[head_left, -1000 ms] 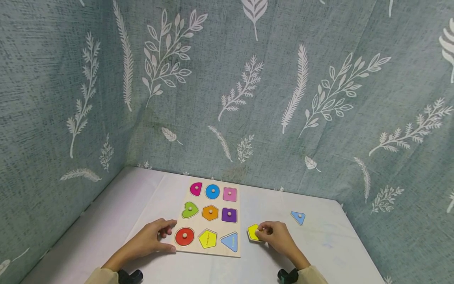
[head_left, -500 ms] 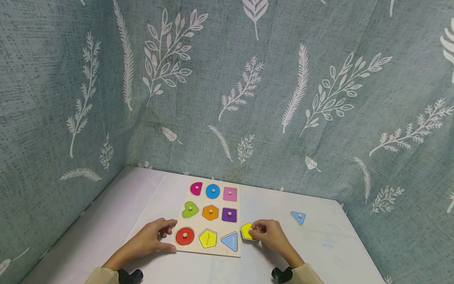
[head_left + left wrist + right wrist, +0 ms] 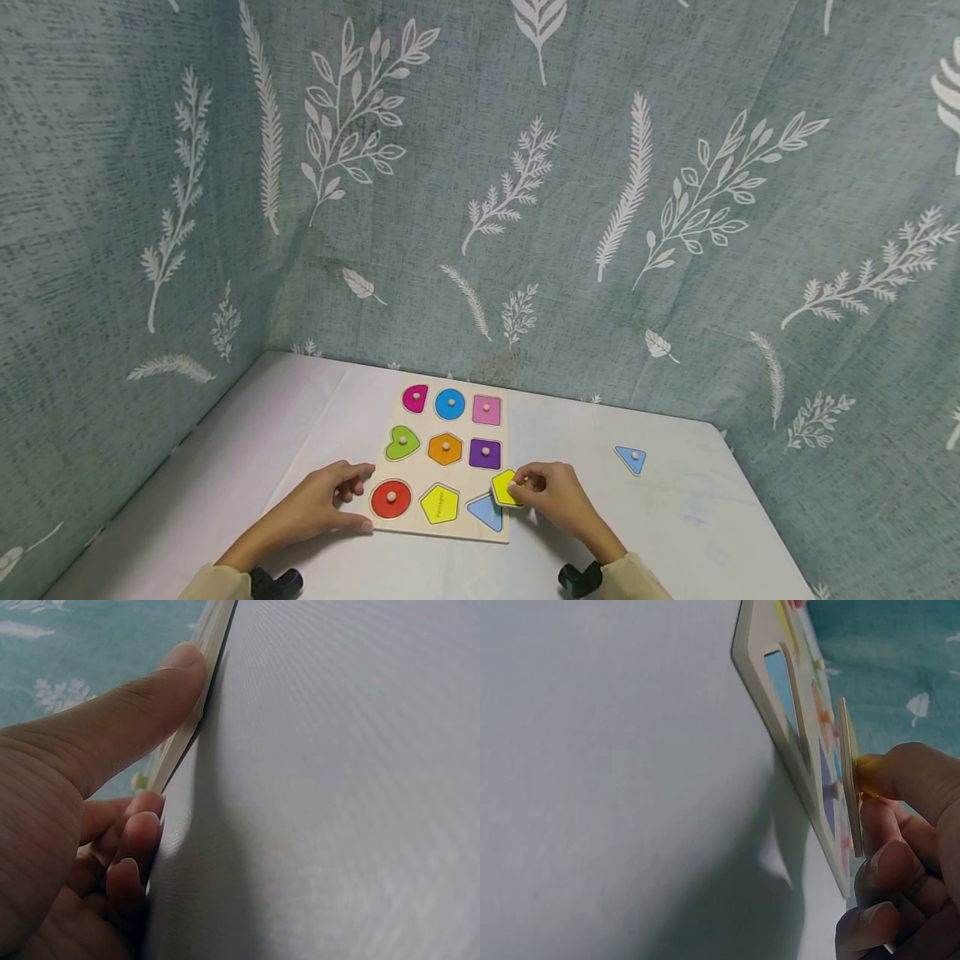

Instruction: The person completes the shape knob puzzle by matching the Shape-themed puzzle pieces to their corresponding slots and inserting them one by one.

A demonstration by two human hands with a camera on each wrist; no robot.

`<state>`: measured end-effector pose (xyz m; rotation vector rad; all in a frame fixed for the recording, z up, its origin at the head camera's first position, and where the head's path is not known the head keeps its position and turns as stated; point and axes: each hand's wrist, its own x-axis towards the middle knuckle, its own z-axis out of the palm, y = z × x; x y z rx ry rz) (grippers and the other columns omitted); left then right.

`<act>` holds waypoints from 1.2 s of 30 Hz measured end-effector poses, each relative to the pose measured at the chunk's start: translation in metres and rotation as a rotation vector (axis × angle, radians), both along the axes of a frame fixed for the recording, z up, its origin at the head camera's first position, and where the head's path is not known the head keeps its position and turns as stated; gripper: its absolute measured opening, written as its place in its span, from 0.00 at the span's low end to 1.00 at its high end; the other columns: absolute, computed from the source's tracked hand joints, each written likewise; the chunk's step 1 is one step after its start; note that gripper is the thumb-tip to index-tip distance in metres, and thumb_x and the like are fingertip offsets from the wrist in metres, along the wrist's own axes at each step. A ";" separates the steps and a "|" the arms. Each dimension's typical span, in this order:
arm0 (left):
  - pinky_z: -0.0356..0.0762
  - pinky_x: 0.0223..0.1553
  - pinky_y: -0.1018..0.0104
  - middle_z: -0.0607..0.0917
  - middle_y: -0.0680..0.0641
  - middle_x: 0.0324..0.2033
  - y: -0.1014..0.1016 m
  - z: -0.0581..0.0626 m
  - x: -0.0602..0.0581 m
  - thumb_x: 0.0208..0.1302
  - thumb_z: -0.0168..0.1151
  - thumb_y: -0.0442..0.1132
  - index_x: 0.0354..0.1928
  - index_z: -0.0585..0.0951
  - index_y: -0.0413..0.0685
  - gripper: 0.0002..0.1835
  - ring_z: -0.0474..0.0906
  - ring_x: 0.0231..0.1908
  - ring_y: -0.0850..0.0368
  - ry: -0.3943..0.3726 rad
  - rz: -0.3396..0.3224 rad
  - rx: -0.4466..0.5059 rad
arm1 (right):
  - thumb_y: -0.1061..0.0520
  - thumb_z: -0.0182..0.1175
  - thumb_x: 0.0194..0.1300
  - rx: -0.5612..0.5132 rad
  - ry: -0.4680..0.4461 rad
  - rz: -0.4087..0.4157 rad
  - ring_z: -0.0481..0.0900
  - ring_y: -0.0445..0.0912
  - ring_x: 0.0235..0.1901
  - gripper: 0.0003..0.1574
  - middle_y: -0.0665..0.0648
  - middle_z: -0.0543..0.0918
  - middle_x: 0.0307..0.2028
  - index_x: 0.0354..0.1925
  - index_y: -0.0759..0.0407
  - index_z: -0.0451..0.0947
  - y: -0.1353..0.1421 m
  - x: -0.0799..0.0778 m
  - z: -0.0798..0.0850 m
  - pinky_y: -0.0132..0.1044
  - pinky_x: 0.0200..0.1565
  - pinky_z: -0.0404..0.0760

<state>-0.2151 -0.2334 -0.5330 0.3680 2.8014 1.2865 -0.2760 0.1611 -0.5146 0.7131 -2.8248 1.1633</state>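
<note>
My right hand [image 3: 551, 493] pinches the yellow pentagon puzzle piece [image 3: 503, 487] at its knob. In the right wrist view the piece [image 3: 848, 780] hangs raised over the board's right edge. From the head it overlaps the blue triangle recess [image 3: 483, 510]. The wooden peg puzzle board [image 3: 405, 472] lies flat, its yellow pentagon recess [image 3: 440, 505] bare. My left hand [image 3: 326, 500] rests at the board's lower left edge. Its straight thumb [image 3: 150, 705] touches the board's side, with the other fingers loosely bent beside it.
A blue triangle piece [image 3: 632, 459] with a knob lies on the white-covered table [image 3: 720, 517], right of the board. Several other knobbed pieces, such as the red circle [image 3: 391, 499] and purple rectangle [image 3: 485, 454], sit in the board. Leaf-patterned cloth [image 3: 570, 208] hangs behind.
My right hand has carried the yellow pentagon piece leftward from the table beside the board to over its right edge. My left hand and the board have stayed put.
</note>
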 end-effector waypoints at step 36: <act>0.71 0.38 0.70 0.76 0.54 0.35 -0.002 0.001 0.001 0.39 0.88 0.49 0.63 0.79 0.36 0.47 0.71 0.38 0.58 0.003 -0.022 0.007 | 0.53 0.74 0.61 -0.048 -0.130 0.151 0.70 0.35 0.22 0.07 0.44 0.76 0.20 0.31 0.51 0.85 -0.087 0.011 -0.005 0.27 0.25 0.69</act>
